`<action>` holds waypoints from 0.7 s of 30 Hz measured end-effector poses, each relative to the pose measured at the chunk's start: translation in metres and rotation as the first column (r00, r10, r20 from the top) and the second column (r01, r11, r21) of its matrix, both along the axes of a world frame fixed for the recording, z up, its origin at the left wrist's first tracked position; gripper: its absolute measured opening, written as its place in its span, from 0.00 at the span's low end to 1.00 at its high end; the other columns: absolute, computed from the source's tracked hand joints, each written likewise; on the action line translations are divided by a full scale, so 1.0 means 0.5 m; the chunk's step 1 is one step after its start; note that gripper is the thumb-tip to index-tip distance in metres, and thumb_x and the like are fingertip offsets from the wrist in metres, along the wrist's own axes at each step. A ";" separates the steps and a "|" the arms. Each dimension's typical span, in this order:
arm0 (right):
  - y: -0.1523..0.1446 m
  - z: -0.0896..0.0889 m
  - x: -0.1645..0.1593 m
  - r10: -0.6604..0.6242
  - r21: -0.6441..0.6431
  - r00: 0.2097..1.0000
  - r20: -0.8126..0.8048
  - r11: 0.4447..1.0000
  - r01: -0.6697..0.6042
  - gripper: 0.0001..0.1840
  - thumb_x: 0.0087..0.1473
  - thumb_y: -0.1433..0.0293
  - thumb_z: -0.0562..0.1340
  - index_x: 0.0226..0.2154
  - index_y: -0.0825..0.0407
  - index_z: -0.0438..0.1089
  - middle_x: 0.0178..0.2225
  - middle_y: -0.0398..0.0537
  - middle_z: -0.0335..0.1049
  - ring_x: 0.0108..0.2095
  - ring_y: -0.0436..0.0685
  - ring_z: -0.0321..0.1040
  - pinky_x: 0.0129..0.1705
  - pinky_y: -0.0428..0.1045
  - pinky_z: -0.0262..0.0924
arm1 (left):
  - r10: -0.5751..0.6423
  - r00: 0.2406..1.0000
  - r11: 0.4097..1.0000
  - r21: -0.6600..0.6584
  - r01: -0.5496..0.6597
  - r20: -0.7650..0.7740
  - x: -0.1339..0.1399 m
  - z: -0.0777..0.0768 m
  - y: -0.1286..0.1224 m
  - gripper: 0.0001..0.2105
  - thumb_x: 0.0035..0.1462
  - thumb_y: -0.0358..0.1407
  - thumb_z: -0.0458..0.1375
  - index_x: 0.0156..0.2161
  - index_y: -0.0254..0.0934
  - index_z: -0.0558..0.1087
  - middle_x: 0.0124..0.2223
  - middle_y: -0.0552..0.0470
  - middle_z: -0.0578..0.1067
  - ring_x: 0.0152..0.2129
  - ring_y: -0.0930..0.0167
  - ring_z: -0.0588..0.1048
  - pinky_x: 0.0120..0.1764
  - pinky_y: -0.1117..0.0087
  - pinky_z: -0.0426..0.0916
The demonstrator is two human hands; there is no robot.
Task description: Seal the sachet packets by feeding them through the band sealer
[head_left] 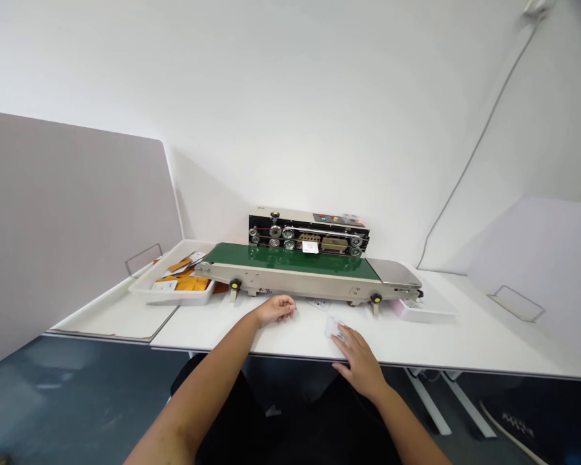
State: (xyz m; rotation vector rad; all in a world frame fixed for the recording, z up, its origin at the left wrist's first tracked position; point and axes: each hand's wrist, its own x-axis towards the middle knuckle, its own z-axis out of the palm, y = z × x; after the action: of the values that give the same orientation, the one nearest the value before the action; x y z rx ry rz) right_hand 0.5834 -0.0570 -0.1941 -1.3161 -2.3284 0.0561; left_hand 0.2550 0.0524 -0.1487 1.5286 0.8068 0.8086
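Note:
My left hand (275, 310) rests by the table's front, below the conveyor, with its fingers curled in; I see nothing in them. My right hand (361, 358) reaches over the table edge, fingers stretched and thumb apart. Its fingertips touch a small white packet (333, 327) with printing on it. Another printed packet (319, 303) lies flat at the foot of the machine, partly under it. Behind both hands stands a band sealing machine (308, 234) with a green conveyor belt (281, 258). A small white packet with a reddish mark (310, 247) sits at its rollers.
On the left, a white bin (174, 298) holds orange and white packets (188, 283) below the belt's end. A second white bin (428, 315) stands under the metal plate (394, 272) on the right. Grey partition panels (77, 213) flank the white table (484, 342). A cable (481, 139) runs down the wall.

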 end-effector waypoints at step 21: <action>0.193 0.032 -0.270 -0.344 -0.361 0.290 -0.893 0.933 -0.004 0.20 0.49 0.51 0.62 0.35 0.50 0.67 0.33 0.47 0.71 0.31 0.56 0.69 0.31 0.48 0.64 | -0.084 0.996 0.996 0.030 0.083 0.030 -0.002 0.012 -0.007 0.31 0.50 0.53 0.67 0.51 0.33 0.69 0.30 0.53 0.73 0.19 0.78 0.66 0.24 0.77 0.58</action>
State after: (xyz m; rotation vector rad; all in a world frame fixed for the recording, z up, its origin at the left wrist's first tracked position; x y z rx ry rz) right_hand 0.4483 0.0396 -0.1782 -1.1345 -1.1039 0.9180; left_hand 0.2538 0.0487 -0.1427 1.5609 0.7068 0.7835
